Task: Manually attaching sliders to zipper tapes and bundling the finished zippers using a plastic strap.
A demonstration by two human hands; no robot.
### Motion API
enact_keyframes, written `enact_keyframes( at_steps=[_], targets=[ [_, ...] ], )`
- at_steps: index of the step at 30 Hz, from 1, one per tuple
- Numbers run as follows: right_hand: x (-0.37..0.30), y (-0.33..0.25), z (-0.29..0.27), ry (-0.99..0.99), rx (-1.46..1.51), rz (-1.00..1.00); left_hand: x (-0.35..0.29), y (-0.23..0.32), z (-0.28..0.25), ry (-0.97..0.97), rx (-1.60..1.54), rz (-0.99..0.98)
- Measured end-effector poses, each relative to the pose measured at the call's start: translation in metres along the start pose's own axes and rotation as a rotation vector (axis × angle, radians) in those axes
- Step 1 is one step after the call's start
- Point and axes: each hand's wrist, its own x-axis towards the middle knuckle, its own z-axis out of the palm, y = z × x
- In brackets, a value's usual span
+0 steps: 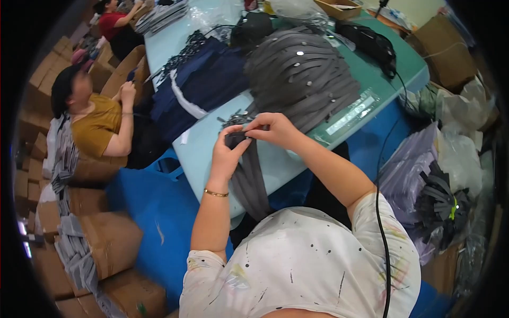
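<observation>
Grey fabric strips [251, 183], in head view, run across the table [286, 172] toward its near edge, upper ends pinched by left hand [226, 153] and right hand [278, 130]. Judged light, soft, limp; best held near the ends.

Left grip [226, 153], right grip [275, 130] on grey strips [251, 183] (drooping).
</observation>
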Motion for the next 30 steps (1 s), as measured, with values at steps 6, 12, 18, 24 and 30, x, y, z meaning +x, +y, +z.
enact_keyframes(
  at_steps=[6,12,18,24,30],
  targets=[
    [-0.006,-0.009,0.004,-0.043,0.035,-0.029,-0.003,0.0,-0.009,-0.025,-0.029,-0.036],
    [-0.01,-0.025,-0.014,0.091,0.547,0.299,-0.006,0.01,-0.002,-0.187,0.129,0.037],
    [-0.022,-0.021,-0.002,0.063,0.339,0.343,-0.005,0.007,0.004,-0.238,0.117,0.04],
    [-0.015,-0.037,-0.042,0.426,0.284,0.156,-0.007,0.012,0.005,-0.257,0.206,-0.042],
    [0.0,-0.008,-0.131,0.889,0.048,0.136,0.004,-0.005,0.003,-0.02,0.174,0.073]
  ],
)
